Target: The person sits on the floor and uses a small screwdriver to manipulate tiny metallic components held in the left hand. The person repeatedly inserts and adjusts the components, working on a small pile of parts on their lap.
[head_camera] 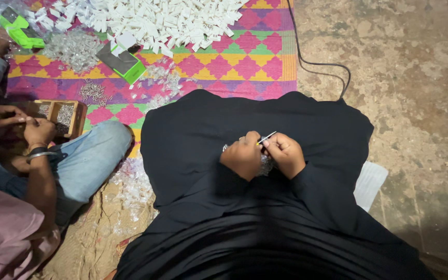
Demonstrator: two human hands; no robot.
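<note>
Left hand (242, 155) and right hand (285, 154) meet over a black lap; right fingers (271, 141) pinch a thin screwdriver (266, 138), left fingers curled around a small clear part (265, 165).

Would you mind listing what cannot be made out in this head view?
- Small part between the left hand and right hand: covered by the fingers, and blurred.
- Thin tool in the right hand: its grip end is hidden in the fist.
- Contents of the wooden box: too small to identify.
- White pieces on the mat: cut off by the top edge.
- Co-worker at left: cut off by the left edge.
</note>
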